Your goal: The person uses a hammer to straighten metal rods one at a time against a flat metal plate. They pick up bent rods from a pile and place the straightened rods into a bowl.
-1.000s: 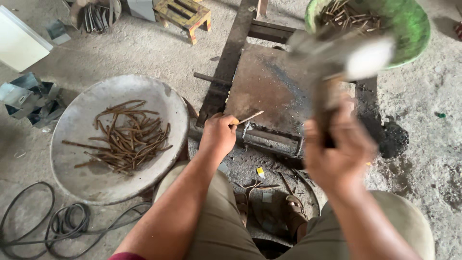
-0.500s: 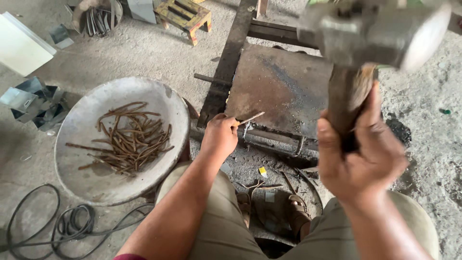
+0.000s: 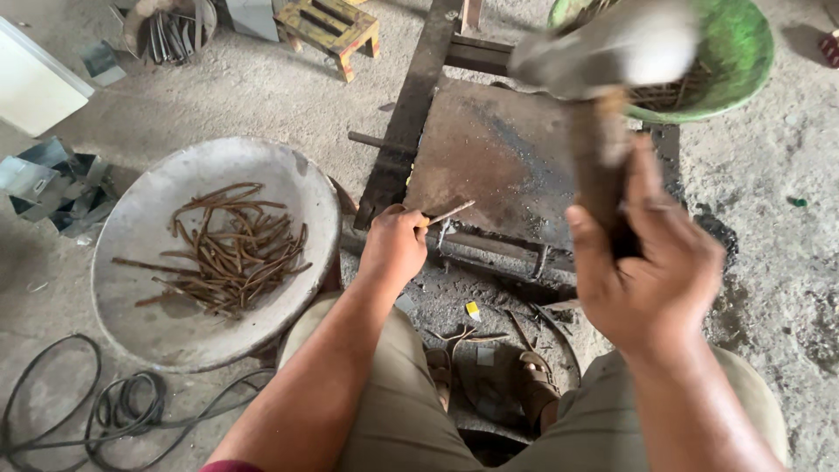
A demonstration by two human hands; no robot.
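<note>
Hammer raised over the rusty plate

Hammer (image 3: 603,52) sits in the right hand (image 3: 651,271), its grip closed round the wooden handle, the blurred steel head above the plate's far edge. Left hand (image 3: 395,247) pinches a thin rusty rod (image 3: 447,213) against the near edge of the steel plate (image 3: 489,149). Left of the plate lies a grey pan (image 3: 140,236) of bent rods (image 3: 223,249); beyond it, a green basin (image 3: 743,52).

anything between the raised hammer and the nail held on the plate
Nothing visible does. The hammer, gripped in the right hand, is raised above the steel plate; the left hand holds the nail at the plate's near edge.
</note>
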